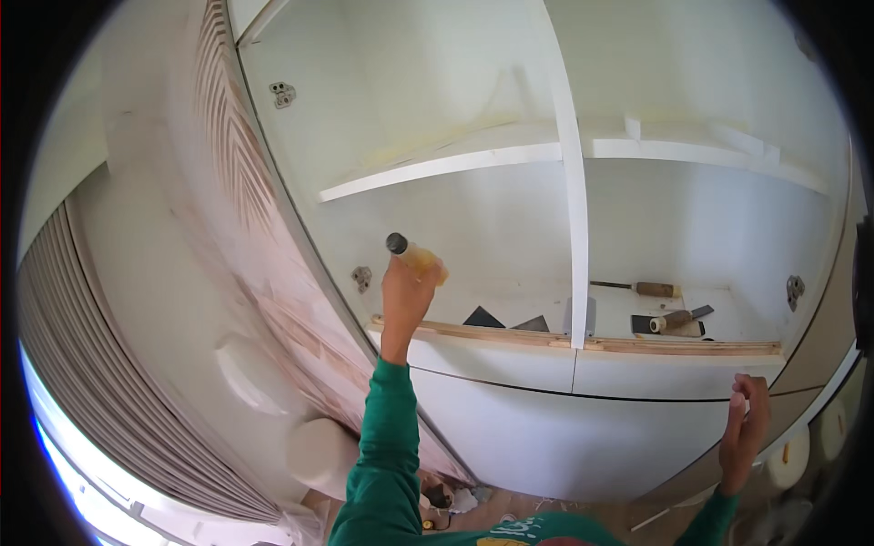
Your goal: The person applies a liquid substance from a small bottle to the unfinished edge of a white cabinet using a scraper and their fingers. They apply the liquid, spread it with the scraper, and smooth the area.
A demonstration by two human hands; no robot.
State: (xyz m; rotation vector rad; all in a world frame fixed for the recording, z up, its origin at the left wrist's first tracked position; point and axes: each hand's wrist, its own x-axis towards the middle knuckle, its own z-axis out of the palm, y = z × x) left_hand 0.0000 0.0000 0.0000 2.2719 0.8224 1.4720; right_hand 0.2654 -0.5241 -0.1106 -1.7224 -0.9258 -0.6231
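The left hand (408, 296) is gripping an amber-bodied bottle (424, 260), fingers closing around it and leaving its dark cap exposed; the bottle is tilting in front of the cabinet's lower left bay, the cap pointing up and leftward. That wrap is probably steadying a smooth, round body. The right hand (746, 428) is hanging open near the cabinet's right edge, its fingers loosely curling and apparently holding nothing.

Beyond the left hand, wooden strips (482, 334) are running along the bay fronts, and dark flat pieces (484, 318) are lying behind them. In the right bay, a long-bladed tool (655, 289) and a shorter handled tool (672, 320) are resting on the cabinet floor, perhaps for easy reach, the strip likely stopping them rolling out.

A white divider (569, 182) is separating the bays, and shelves (446, 166) are spanning above. Leftward, a patterned panel (241, 136) is flanking the cabinet, while a pleated curtain (137, 364) is hanging beside the bright window.
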